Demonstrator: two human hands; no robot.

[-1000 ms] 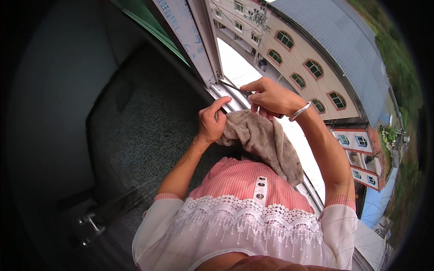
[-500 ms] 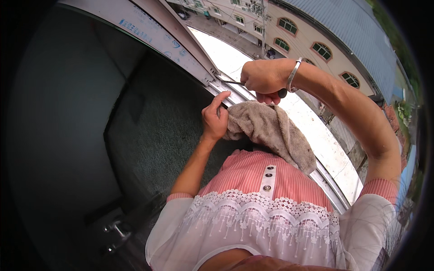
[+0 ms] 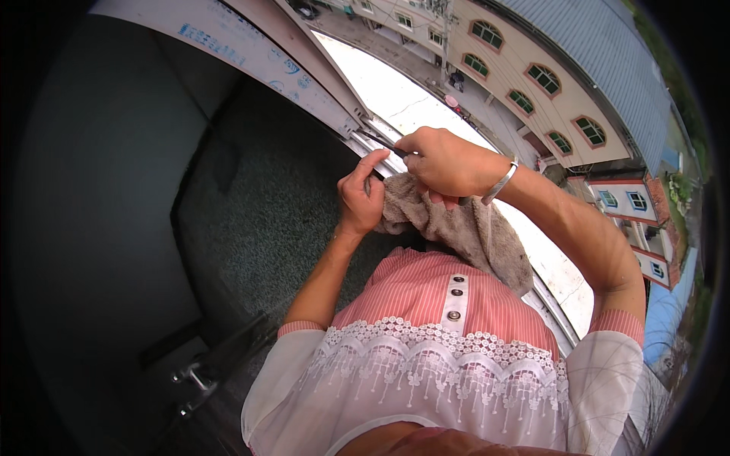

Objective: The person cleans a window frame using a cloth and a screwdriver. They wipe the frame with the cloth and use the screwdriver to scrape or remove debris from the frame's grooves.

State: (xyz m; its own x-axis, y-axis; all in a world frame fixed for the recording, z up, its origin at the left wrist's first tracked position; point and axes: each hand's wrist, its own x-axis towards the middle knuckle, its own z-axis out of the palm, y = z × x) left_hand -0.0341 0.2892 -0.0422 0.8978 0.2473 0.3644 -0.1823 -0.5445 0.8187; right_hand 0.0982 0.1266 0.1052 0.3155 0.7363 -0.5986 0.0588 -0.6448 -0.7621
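A screwdriver (image 3: pixel 378 140) with a thin dark shaft is gripped in my right hand (image 3: pixel 449 163), most of its handle hidden by the fingers. Its tip points into the corner where the window track (image 3: pixel 352 141) meets the upright frame (image 3: pixel 266 57). My left hand (image 3: pixel 361 194) is curled on the inner edge of the track, just below the screwdriver tip, with one finger stretched along the rail. Beside that hand, a crumpled brown towel (image 3: pixel 456 216) drapes over the sill between my body and the track.
Outside the track runs a bright white ledge (image 3: pixel 388 87), with a street and a cream building (image 3: pixel 502 76) with arched windows far below. Blue printed film covers part of the frame. To the left is a dark wall (image 3: pixel 99 205); a metal fitting (image 3: pixel 199 378) shows at lower left.
My right hand has come lower and turned, so the screwdriver now slants more steeply, tip still at the corner. My right elbow has dropped inward. My left hand stays in place.
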